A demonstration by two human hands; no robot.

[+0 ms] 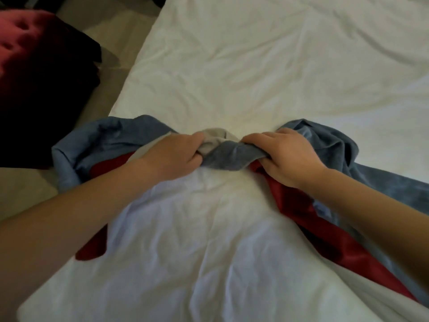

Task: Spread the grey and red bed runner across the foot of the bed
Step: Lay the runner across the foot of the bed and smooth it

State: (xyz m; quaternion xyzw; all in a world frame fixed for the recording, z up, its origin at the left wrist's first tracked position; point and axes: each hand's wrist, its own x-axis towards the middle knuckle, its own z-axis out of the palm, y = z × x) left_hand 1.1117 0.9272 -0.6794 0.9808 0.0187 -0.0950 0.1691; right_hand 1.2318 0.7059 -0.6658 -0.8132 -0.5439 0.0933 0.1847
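You're gripping bunched grey-and-red fabric bed runner [228,156] at frame centre. Left hand [178,154] and right hand [285,154] are both clenching its twisted middle, likely readying to pull apart and flatten. Ends are trailing left and lower right over wrinkled white bed cover [232,66].

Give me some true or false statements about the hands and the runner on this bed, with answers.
1. Both the left hand and the right hand grip the runner. True.
2. The runner lies flat and smooth. False: it is bunched and twisted between the hands.
3. The bed under it is covered in white. True.
4. The dark red cushion sits on the bed. False: it is off the bed, beyond its left edge.
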